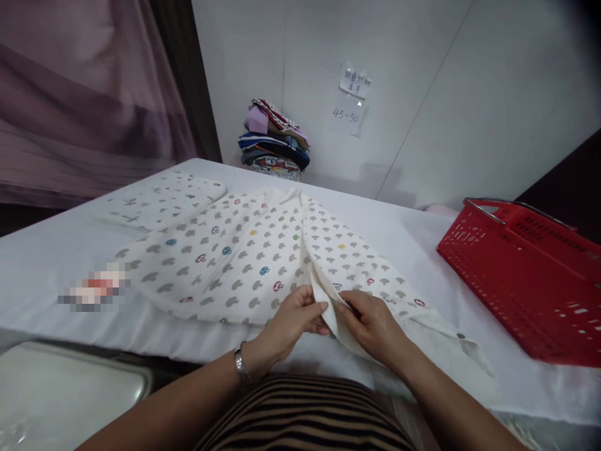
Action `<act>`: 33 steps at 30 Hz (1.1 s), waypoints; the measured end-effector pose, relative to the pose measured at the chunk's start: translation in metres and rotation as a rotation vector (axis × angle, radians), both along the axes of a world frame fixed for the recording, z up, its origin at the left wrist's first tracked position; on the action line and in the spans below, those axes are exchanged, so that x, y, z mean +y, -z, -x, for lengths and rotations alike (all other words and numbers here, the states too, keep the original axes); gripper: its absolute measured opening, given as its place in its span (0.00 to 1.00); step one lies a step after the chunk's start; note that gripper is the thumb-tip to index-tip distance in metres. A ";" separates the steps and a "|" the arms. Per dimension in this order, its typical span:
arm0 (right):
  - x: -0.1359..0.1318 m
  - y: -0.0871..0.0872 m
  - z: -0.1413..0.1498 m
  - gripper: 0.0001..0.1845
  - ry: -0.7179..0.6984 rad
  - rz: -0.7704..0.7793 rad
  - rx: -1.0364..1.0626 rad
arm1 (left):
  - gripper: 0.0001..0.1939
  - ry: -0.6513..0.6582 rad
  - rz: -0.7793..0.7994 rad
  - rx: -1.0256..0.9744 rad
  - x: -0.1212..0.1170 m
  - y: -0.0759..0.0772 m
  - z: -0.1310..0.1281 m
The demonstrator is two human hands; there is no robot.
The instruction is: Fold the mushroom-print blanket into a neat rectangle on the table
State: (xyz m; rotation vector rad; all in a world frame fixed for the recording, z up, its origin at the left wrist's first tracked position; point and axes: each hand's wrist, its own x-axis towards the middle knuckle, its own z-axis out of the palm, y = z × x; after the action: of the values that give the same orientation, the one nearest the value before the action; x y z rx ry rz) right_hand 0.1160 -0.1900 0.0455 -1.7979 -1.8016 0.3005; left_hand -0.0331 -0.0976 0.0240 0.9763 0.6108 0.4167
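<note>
A white cloth printed with grey and coloured mushrooms [244,250] lies spread over the table's near part. Its right portion is folded over, with a raised edge running toward me. My left hand [300,313] pinches that cloth edge between thumb and fingers near the table's front. Close beside it on the right, my right hand [370,322] grips the folded layer of the same cloth, its fingertips partly hidden by fabric. At the lower right, a plain white stretch of the cloth trails past my right forearm.
A red plastic basket [516,275] with a metal handle stands at the right. Folded fabrics [275,141] are stacked by the back wall. Another patterned white cloth [164,197] lies at the far left of the white-covered table [61,238]. A pale stool-like surface [66,394] sits lower left.
</note>
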 end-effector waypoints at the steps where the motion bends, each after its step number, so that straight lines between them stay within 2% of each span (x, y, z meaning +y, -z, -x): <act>1: -0.002 0.002 0.001 0.09 0.003 0.002 -0.018 | 0.13 -0.001 -0.004 0.004 -0.001 -0.001 -0.001; 6: -0.009 0.005 0.010 0.09 -0.024 0.018 -0.083 | 0.13 0.050 -0.020 0.001 -0.004 -0.004 -0.006; 10: -0.013 0.008 0.014 0.15 -0.015 0.001 -0.112 | 0.14 0.061 0.006 -0.011 -0.004 -0.007 -0.007; 16: -0.014 0.016 0.022 0.22 0.000 0.010 -0.228 | 0.11 0.056 0.060 -0.043 -0.003 -0.006 -0.004; 20: -0.013 0.016 0.017 0.21 -0.004 -0.071 -0.201 | 0.11 0.099 -0.049 -0.014 0.003 -0.004 -0.002; 23: -0.013 0.011 0.006 0.20 -0.028 -0.142 -0.131 | 0.10 0.129 -0.334 0.054 0.013 -0.001 -0.001; 26: -0.015 0.003 -0.007 0.18 -0.031 -0.156 -0.083 | 0.10 0.013 -0.791 0.122 0.026 0.003 -0.003; 29: -0.016 -0.006 -0.018 0.16 -0.008 -0.122 -0.079 | 0.14 -0.069 -1.227 0.056 0.038 -0.002 -0.010; 31: -0.016 -0.011 -0.023 0.15 0.000 -0.106 -0.094 | 0.19 -0.010 -1.437 -0.043 0.045 -0.012 -0.019; 33: -0.015 -0.014 -0.027 0.15 0.006 -0.096 -0.108 | 0.21 0.118 -1.554 -0.112 0.051 -0.023 -0.030</act>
State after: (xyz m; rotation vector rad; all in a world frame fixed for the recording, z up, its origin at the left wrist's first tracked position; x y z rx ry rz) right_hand 0.1431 -0.2052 0.0596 -1.7820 -1.8516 0.1142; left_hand -0.0031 -0.0461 0.0472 2.4174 0.0030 0.8543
